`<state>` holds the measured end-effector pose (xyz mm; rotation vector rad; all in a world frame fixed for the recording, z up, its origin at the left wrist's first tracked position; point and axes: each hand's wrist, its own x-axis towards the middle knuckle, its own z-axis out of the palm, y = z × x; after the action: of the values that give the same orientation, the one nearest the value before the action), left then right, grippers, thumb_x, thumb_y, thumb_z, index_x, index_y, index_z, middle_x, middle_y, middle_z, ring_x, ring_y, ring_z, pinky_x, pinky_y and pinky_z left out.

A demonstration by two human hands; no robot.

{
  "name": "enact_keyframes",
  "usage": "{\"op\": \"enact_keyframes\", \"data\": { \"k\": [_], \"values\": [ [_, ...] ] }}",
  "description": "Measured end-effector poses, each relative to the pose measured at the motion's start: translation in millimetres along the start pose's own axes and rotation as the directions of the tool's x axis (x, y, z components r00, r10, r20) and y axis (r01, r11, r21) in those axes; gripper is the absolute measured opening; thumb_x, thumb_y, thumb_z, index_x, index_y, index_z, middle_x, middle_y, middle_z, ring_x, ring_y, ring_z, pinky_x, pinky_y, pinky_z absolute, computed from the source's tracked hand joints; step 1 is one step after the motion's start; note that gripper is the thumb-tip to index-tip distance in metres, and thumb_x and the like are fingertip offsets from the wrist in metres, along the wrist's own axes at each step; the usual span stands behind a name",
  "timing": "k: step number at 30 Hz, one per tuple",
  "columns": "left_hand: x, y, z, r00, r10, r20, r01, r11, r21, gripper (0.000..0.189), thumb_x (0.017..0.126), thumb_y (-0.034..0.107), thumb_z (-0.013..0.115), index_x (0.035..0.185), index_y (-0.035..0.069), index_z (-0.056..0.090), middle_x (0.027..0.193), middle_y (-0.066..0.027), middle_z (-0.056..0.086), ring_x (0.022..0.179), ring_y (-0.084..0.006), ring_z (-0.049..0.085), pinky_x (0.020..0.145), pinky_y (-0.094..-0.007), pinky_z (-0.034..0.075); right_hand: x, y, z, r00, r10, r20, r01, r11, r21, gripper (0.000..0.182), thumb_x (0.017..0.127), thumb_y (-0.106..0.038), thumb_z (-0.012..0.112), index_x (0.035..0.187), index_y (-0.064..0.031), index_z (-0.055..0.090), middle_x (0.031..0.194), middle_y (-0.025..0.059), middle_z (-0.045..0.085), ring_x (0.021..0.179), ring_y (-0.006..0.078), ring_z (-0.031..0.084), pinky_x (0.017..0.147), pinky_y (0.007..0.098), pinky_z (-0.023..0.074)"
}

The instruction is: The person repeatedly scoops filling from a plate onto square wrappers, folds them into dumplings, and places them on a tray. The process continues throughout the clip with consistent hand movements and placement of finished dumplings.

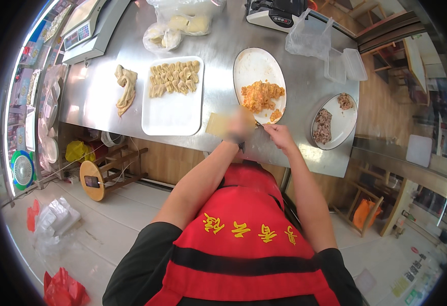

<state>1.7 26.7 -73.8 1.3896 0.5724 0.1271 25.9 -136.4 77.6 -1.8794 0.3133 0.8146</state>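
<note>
My left hand (240, 125), blurred in the picture, is at the table's front edge with pale yellow dough wrappers (216, 124) in it, which stick out to its left. How its fingers lie is hidden by the blur. Between the fingers of my right hand (279, 136) is a thin utensil (260, 124), its tip reaching toward the left hand with a bit of orange filling near it. Just beyond both hands stands an oval white plate (254, 63) with a mound of orange filling (261, 95). Left of them, a white tray (172, 116) bears rows of folded dumplings (174, 78).
A crumpled cloth (126, 90) lies left of the tray. To the right is another oval plate (340, 128) with minced filling (323, 126). Bagged wrappers (189, 23), a scale (79, 36), a bill counter (277, 15) and plastic containers (346, 67) stand farther back on the metal table (217, 76).
</note>
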Motion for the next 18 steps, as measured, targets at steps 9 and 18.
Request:
{"op": "enact_keyframes", "data": {
  "k": [9, 18],
  "values": [
    [-18, 90, -2, 0.777, -0.614, 0.137, 0.575, 0.606, -0.55, 0.046, 0.103, 0.034, 0.031, 0.124, -0.005, 0.045, 0.117, -0.0168, 0.057, 0.102, -0.031, 0.06, 0.088, -0.0469, 0.051, -33, 24, 43, 0.938, -0.323, -0.126, 0.308, 0.944, -0.119, 0.028, 0.093, -0.019, 0.061, 0.111, 0.0013, 0.067, 0.081, -0.0019, 0.067, 0.069, 0.0048, 0.053, 0.062, 0.023, 0.0455],
    [-30, 124, -16, 0.767, -0.616, 0.18, 0.605, 0.6, -0.524, 0.044, 0.104, 0.03, 0.03, 0.123, -0.006, 0.046, 0.112, -0.0177, 0.06, 0.099, -0.0314, 0.061, 0.092, -0.045, 0.049, -65, -14, 40, 0.881, -0.453, -0.134, 0.386, 0.854, -0.347, 0.027, 0.087, -0.027, 0.065, 0.107, -0.0098, 0.071, 0.071, 0.0151, 0.066, 0.06, 0.0183, 0.062, 0.061, 0.0309, 0.049]
  ]
}}
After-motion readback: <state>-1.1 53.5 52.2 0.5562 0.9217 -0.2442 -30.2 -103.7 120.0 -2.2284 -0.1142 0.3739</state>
